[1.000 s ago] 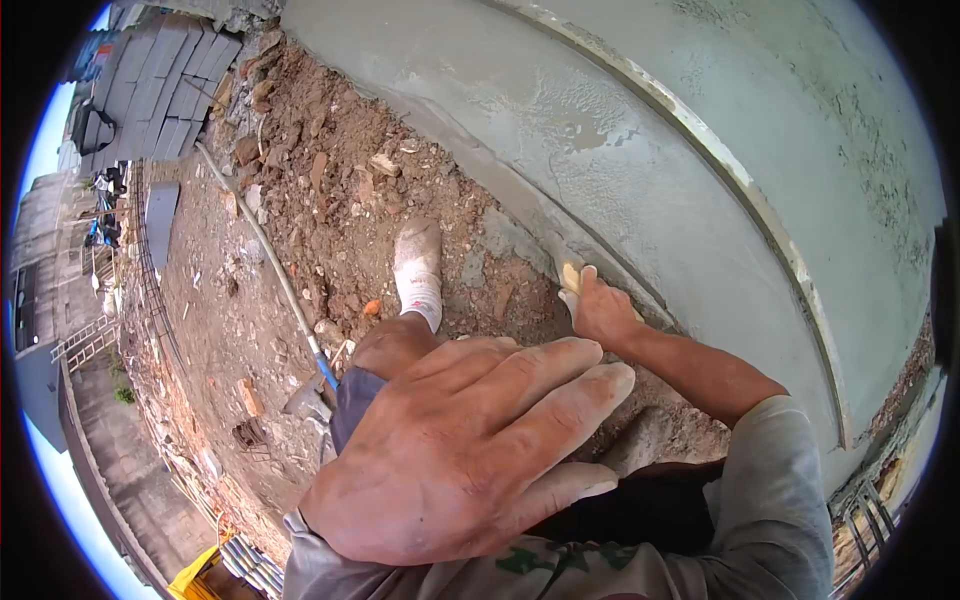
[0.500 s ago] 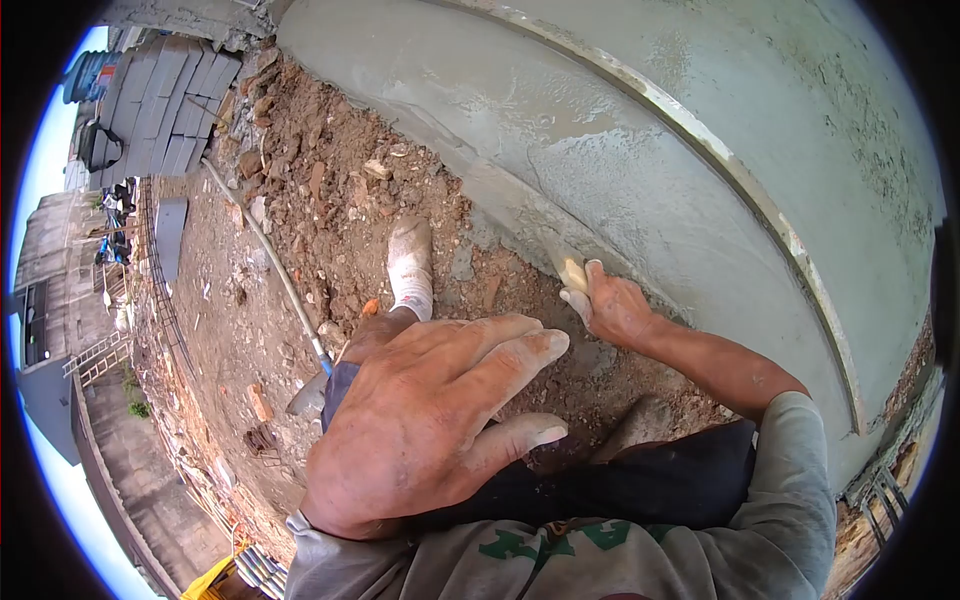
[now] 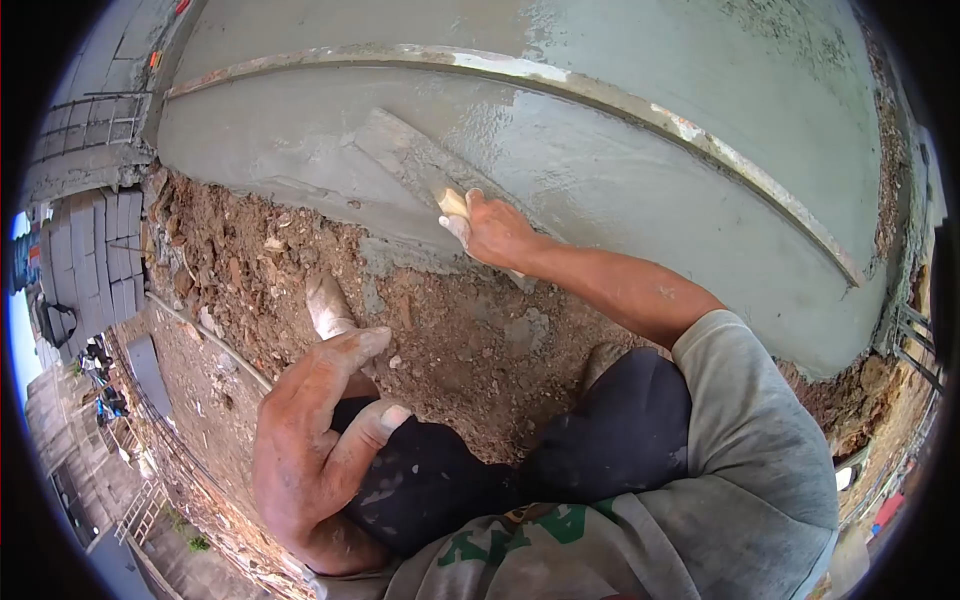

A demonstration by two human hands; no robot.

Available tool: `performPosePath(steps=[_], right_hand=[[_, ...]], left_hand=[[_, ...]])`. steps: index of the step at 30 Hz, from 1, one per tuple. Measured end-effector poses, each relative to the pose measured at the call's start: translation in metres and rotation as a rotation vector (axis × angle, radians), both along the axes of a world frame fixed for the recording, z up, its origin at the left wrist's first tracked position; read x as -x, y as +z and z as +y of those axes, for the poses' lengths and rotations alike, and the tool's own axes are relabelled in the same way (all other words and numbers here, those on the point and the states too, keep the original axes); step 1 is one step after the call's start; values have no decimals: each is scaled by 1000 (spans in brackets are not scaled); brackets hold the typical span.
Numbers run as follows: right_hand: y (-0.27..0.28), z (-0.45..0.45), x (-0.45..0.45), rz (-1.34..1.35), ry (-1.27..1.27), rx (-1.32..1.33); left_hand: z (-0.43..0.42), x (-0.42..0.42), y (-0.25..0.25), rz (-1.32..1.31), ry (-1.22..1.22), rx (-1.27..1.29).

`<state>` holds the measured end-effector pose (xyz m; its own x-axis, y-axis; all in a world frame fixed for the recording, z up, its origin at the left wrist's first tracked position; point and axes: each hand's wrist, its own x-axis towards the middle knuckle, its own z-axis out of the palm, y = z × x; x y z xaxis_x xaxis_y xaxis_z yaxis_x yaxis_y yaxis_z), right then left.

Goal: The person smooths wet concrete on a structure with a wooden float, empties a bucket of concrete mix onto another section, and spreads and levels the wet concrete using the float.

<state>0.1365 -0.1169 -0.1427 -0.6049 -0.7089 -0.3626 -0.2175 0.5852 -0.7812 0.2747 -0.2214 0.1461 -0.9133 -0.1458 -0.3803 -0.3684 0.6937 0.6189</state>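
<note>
My right hand (image 3: 497, 232) is closed round the pale handle of a long plastering float (image 3: 408, 150). The float lies over the wet grey cement (image 3: 270, 135), slanting from upper left to lower right, and its lower end is partly hidden behind my hand and forearm. Nothing is in my left hand (image 3: 315, 430), which hovers above my left thigh, with the fingers bent and the thumb apart from them.
A long narrow strip (image 3: 560, 78) lies across the cement beyond the float. Rough soil (image 3: 450, 340) with rubble borders the near edge, where my left foot (image 3: 327, 305) stands. Stacked grey blocks (image 3: 95, 255) and a long-handled tool (image 3: 215, 340) are at the left.
My right hand and the float have moved up and left, from the cement's near edge onto its surface. My left hand has moved left and lower in view. The view has turned.
</note>
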Motion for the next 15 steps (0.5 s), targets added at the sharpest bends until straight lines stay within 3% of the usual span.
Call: performPosePath(steps=[7, 15], right_hand=[[4, 150, -20, -21, -328, -37], [24, 306, -71, -111, -666, -204]], left_hand=[[26, 40, -21, -5, -159, 197], [66, 97, -72, -58, -320, 111]])
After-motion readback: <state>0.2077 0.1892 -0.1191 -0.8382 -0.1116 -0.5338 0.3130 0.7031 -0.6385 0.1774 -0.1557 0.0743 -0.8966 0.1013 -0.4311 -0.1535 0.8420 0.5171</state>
